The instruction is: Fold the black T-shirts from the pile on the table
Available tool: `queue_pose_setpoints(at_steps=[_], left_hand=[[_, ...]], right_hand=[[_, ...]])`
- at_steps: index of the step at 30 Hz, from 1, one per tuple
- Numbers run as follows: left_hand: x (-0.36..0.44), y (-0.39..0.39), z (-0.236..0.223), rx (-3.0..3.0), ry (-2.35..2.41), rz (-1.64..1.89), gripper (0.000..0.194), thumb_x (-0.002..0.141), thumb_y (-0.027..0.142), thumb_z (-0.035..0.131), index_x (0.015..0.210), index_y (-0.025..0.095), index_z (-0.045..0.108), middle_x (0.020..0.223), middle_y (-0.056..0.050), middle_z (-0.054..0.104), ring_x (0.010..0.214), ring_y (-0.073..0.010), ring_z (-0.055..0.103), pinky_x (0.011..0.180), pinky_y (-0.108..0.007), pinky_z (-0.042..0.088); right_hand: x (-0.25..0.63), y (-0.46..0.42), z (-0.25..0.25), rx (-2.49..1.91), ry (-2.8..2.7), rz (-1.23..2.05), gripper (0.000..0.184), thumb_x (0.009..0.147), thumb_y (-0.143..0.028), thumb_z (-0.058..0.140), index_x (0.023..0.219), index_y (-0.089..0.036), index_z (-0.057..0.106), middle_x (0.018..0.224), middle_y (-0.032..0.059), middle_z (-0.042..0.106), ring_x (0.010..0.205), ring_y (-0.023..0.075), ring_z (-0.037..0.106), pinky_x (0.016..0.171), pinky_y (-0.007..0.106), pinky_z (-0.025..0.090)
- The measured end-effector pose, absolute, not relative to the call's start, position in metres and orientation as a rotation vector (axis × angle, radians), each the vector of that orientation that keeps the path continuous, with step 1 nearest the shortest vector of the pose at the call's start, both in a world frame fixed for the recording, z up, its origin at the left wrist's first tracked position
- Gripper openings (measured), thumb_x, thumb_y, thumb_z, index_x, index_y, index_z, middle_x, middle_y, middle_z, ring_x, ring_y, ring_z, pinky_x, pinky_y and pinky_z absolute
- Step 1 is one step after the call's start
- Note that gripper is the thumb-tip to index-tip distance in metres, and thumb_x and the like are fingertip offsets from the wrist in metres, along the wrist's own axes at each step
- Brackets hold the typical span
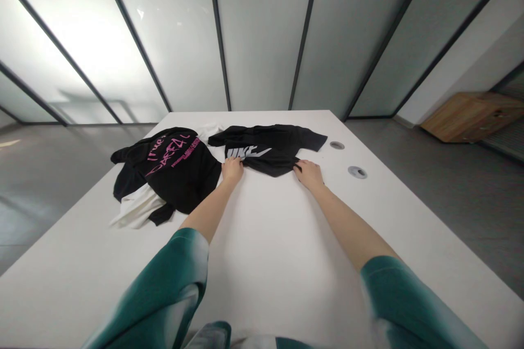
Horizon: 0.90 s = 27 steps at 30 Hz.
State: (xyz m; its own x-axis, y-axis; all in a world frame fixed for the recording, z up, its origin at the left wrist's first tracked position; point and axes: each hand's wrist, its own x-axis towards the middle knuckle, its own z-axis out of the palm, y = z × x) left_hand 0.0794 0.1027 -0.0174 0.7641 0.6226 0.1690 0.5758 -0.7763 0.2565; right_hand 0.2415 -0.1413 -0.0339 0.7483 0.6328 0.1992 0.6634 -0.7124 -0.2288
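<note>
A black T-shirt with a white logo (270, 148) lies spread across the far middle of the white table (286, 250). My left hand (232, 169) is closed on the shirt's near left edge, fingers pinching the fabric by the logo. At the near right edge, my right hand (309, 173) also grips the fabric with curled fingers. Both arms reach forward in teal sleeves.
A pile of clothes lies to the left: a black shirt with pink lettering (176, 166) on top of a white garment (137, 210). Two round cable holes (357, 172) sit in the table at the right. A wooden cabinet (470, 114) stands on the floor at far right.
</note>
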Motion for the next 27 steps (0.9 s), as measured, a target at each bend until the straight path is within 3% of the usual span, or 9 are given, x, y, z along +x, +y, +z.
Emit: queue_pose_setpoints(at_steps=[4,8,11,14,17,19,21,24,27], left_hand=[[0.082,0.123,-0.004,2.592,0.747,0.383,0.037,0.094,0.025,0.035,0.103,0.018,0.070,0.107,-0.012,0.070,0.105,-0.0267,0.062,0.091,-0.038,0.048],[0.086,0.149,0.020,2.337,0.595,0.496,0.030,0.089,0.028,0.039,0.089,0.017,0.066,0.087,-0.006,0.068,0.089,-0.0216,0.062,0.081,-0.033,0.049],[0.085,0.163,0.041,2.215,0.521,0.469,0.032,0.086,0.033,0.038,0.075,0.017,0.063,0.073,-0.004,0.064,0.076,-0.0194,0.060,0.074,-0.031,0.048],[0.074,0.164,0.061,2.218,0.591,0.605,0.045,0.091,0.040,0.028,0.071,0.017,0.061,0.070,-0.006,0.065,0.076,-0.0202,0.061,0.074,-0.031,0.048],[0.053,0.151,0.069,2.379,0.724,0.787,0.046,0.092,0.049,0.031,0.071,0.020,0.059,0.072,-0.007,0.066,0.079,-0.0224,0.062,0.075,-0.033,0.047],[0.037,0.138,0.065,2.540,0.656,0.531,0.048,0.091,0.053,0.034,0.066,0.021,0.058,0.069,-0.006,0.066,0.077,-0.0237,0.063,0.075,-0.034,0.047],[0.024,0.128,0.052,2.640,0.472,0.171,0.048,0.091,0.055,0.035,0.068,0.021,0.061,0.072,-0.007,0.068,0.077,-0.0250,0.065,0.077,-0.035,0.048],[0.010,0.121,0.024,2.686,0.259,0.002,0.040,0.089,0.050,0.041,0.097,0.021,0.068,0.100,-0.009,0.073,0.098,-0.0272,0.066,0.091,-0.037,0.048],[-0.001,0.119,0.001,2.694,0.219,0.207,0.045,0.091,0.047,0.042,0.121,0.020,0.060,0.129,-0.011,0.063,0.121,-0.0266,0.056,0.106,-0.040,0.042]], right_hand=[[0.256,-0.150,-0.024,-2.466,-0.961,-0.085,0.034,0.093,-0.038,0.048,0.085,-0.020,0.076,0.113,0.0112,0.071,0.108,0.0269,0.062,0.095,0.038,0.045],[0.264,-0.171,-0.002,-2.149,-0.812,0.154,0.043,0.087,-0.053,0.055,0.062,-0.020,0.066,0.076,0.0058,0.070,0.083,0.0254,0.063,0.084,0.037,0.048],[0.261,-0.191,0.016,-1.968,-0.741,0.423,0.049,0.082,-0.062,0.059,0.059,-0.019,0.065,0.059,0.0027,0.064,0.067,0.0233,0.061,0.080,0.039,0.048],[0.252,-0.206,0.029,-1.873,-0.807,0.475,0.054,0.089,-0.064,0.048,0.074,-0.018,0.073,0.056,0.0033,0.065,0.070,0.0239,0.065,0.090,0.042,0.047],[0.237,-0.208,0.025,-1.968,-0.871,0.315,0.049,0.093,-0.058,0.044,0.092,-0.020,0.074,0.070,0.0049,0.072,0.085,0.0252,0.068,0.098,0.043,0.045],[0.224,-0.204,0.012,-2.102,-0.987,0.285,0.041,0.092,-0.053,0.048,0.103,-0.022,0.073,0.095,0.0070,0.076,0.098,0.0259,0.067,0.099,0.042,0.046],[0.214,-0.199,-0.006,-2.261,-1.170,0.268,0.040,0.093,-0.049,0.051,0.113,-0.023,0.071,0.120,0.0097,0.070,0.114,0.0273,0.063,0.104,0.041,0.044],[0.213,-0.194,-0.029,-2.532,-1.302,0.131,0.048,0.095,-0.050,0.047,0.128,-0.020,0.065,0.144,0.0145,0.054,0.135,0.0313,0.048,0.113,0.047,0.035],[0.229,-0.198,-0.041,-2.712,-1.165,-0.006,0.052,0.098,-0.047,0.040,0.138,-0.018,0.056,0.150,0.0165,0.047,0.140,0.0327,0.040,0.114,0.055,0.031]])
